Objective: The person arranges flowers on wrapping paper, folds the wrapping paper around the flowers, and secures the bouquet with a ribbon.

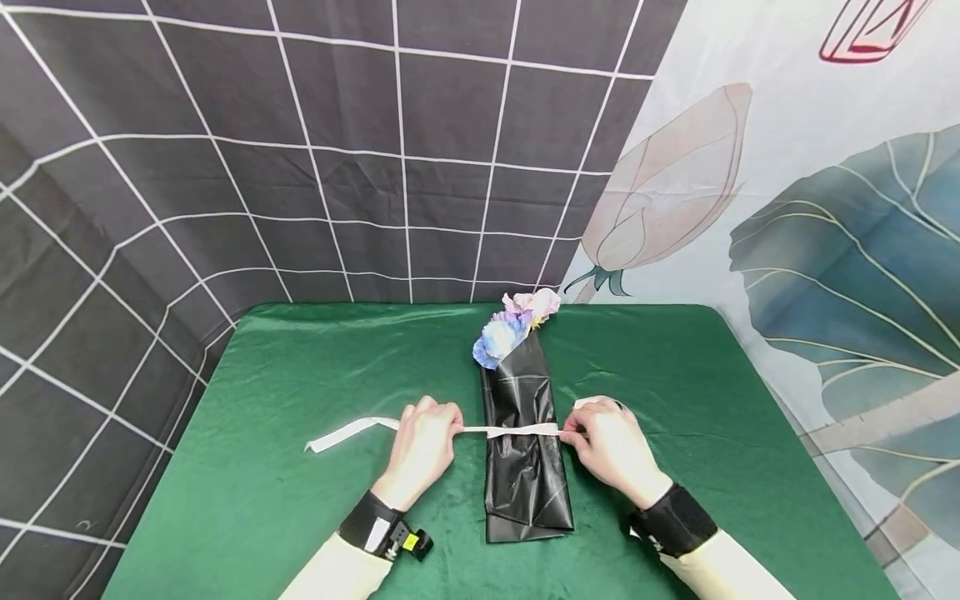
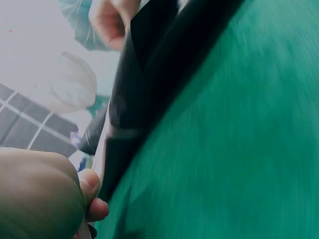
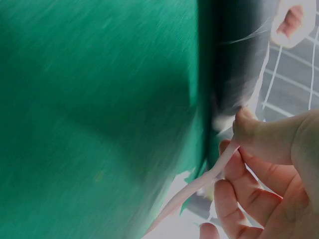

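A black plastic-wrapped bundle [image 1: 525,450] lies lengthwise on the green tablecloth [image 1: 300,375], with pale blue and pink flowers [image 1: 513,327] poking out of its far end. A white ribbon [image 1: 510,431] crosses the wrap's middle. My left hand [image 1: 427,437] pinches the ribbon just left of the wrap; the loose tail [image 1: 341,435] trails further left. On the wrap's right side my right hand [image 1: 607,437] pinches the ribbon's other end. The right wrist view shows fingers [image 3: 249,169] curled round the ribbon [image 3: 199,186] beside the black wrap [image 3: 234,64]. The left wrist view shows the wrap [image 2: 144,89], blurred.
The green-covered table ends at a dark grid-patterned backdrop [image 1: 300,150] behind and to the left, and a floral-print curtain [image 1: 825,208] on the right. Both wrists wear black straps [image 1: 675,521].
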Demonstrator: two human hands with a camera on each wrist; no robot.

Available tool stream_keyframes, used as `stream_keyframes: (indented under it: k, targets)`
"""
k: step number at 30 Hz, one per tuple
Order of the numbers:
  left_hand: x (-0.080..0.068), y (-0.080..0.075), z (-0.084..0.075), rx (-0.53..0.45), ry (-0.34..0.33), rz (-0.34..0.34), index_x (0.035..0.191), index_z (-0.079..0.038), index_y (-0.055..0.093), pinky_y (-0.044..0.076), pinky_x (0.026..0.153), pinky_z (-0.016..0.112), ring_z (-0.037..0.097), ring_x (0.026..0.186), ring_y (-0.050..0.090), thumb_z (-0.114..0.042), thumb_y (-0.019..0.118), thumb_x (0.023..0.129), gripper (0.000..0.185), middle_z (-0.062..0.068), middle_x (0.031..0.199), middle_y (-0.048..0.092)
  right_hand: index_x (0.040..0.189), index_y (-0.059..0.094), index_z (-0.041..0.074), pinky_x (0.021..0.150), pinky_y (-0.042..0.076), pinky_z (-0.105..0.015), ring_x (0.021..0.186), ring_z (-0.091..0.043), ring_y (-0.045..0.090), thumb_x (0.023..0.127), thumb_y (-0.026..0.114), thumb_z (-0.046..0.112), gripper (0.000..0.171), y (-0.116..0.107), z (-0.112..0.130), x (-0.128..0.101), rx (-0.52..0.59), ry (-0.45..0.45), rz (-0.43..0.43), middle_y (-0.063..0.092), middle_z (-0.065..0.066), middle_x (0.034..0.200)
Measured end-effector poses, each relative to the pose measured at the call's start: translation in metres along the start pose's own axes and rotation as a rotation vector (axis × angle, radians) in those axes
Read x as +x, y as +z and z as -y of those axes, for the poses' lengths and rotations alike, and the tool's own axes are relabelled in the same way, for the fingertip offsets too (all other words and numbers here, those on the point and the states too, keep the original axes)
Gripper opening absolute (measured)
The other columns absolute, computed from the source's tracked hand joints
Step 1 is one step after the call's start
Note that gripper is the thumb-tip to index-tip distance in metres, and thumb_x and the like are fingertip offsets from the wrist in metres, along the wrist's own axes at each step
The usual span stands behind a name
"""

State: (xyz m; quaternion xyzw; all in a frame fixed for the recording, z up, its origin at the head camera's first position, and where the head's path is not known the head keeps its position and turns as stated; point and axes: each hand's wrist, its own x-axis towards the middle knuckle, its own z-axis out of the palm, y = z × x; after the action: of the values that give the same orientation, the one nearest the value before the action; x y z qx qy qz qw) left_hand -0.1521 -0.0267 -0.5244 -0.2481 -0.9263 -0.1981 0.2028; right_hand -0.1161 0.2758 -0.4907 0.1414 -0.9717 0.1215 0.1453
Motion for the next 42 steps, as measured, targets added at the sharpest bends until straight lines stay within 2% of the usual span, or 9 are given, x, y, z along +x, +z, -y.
stream_keyframes:
  k: [4,9,16,22,26,33,37,42]
  targets:
    - [-0.007,-0.008,0.014,-0.015,-0.078,0.044,0.075,-0.022,0.066,0.041,0.068,0.035,0.019,0.077,0.057,-0.02,0.082,0.081,0.017,-0.009,0.072,0.068,0.072,0.066,0.028,0.064,0.045,-0.038,0.084,-0.021,0.062,0.079,0.086,0.029,0.021,-0.005,-0.016,-0.004,-0.022,0.059,0.042,0.064,0.012,0.074]
    - [-0.013,-0.017,0.026,-0.016,-0.124,0.076,0.074,-0.022,0.068,0.042,0.07,0.035,0.019,0.078,0.057,-0.02,0.082,0.081,0.016,-0.009,0.072,0.069,0.071,0.068,0.029,0.062,0.041,-0.033,0.08,-0.018,0.058,0.08,0.085,0.029,0.019,-0.01,-0.03,-0.007,-0.035,0.103,0.101,0.06,0.014,0.07]
    - [-0.017,-0.022,0.036,0.021,-0.139,0.097,0.072,-0.022,0.066,0.043,0.069,0.036,0.02,0.077,0.058,-0.018,0.083,0.079,0.019,-0.008,0.072,0.069,0.07,0.067,0.031,0.064,0.043,-0.037,0.08,-0.017,0.06,0.08,0.084,0.028,0.02,-0.01,-0.039,-0.007,-0.043,0.131,0.131,0.057,0.017,0.065]
    - [-0.021,-0.025,0.046,0.019,-0.178,0.11,0.07,-0.021,0.062,0.044,0.067,0.037,0.021,0.072,0.055,-0.013,0.083,0.077,0.024,-0.006,0.069,0.064,0.07,0.069,0.032,0.065,0.045,-0.037,0.073,-0.014,0.057,0.081,0.083,0.027,0.019,-0.009,-0.047,-0.012,-0.046,0.151,0.149,0.057,0.018,0.064]
    - [-0.023,-0.026,0.054,0.022,-0.179,0.11,0.069,-0.02,0.06,0.045,0.064,0.037,0.021,0.07,0.055,-0.009,0.083,0.076,0.026,-0.006,0.067,0.062,0.069,0.069,0.032,0.065,0.047,-0.04,0.073,-0.014,0.058,0.08,0.083,0.026,0.019,-0.01,-0.05,-0.014,-0.046,0.172,0.156,0.058,0.018,0.063]
    - [-0.024,-0.028,0.063,-0.003,-0.203,0.092,0.068,-0.018,0.059,0.045,0.06,0.036,0.02,0.067,0.054,-0.002,0.082,0.073,0.028,-0.006,0.065,0.061,0.069,0.068,0.032,0.069,0.046,-0.048,0.074,-0.015,0.058,0.081,0.082,0.025,0.02,-0.015,-0.054,-0.018,-0.048,0.212,0.195,0.058,0.018,0.063]
    - [-0.024,-0.028,0.065,-0.017,-0.205,0.081,0.068,-0.017,0.059,0.045,0.059,0.034,0.018,0.066,0.053,0.001,0.08,0.071,0.028,-0.006,0.065,0.06,0.068,0.067,0.032,0.068,0.047,-0.047,0.073,-0.016,0.059,0.08,0.082,0.022,0.021,-0.015,-0.057,-0.021,-0.052,0.219,0.196,0.06,0.017,0.065]
    - [-0.022,-0.029,0.067,-0.034,-0.247,0.097,0.07,-0.017,0.059,0.047,0.06,0.034,0.019,0.069,0.055,0.001,0.079,0.075,0.027,-0.004,0.069,0.062,0.067,0.067,0.033,0.067,0.047,-0.048,0.072,-0.016,0.06,0.079,0.081,0.021,0.022,-0.015,-0.061,-0.023,-0.062,0.236,0.206,0.061,0.016,0.065]
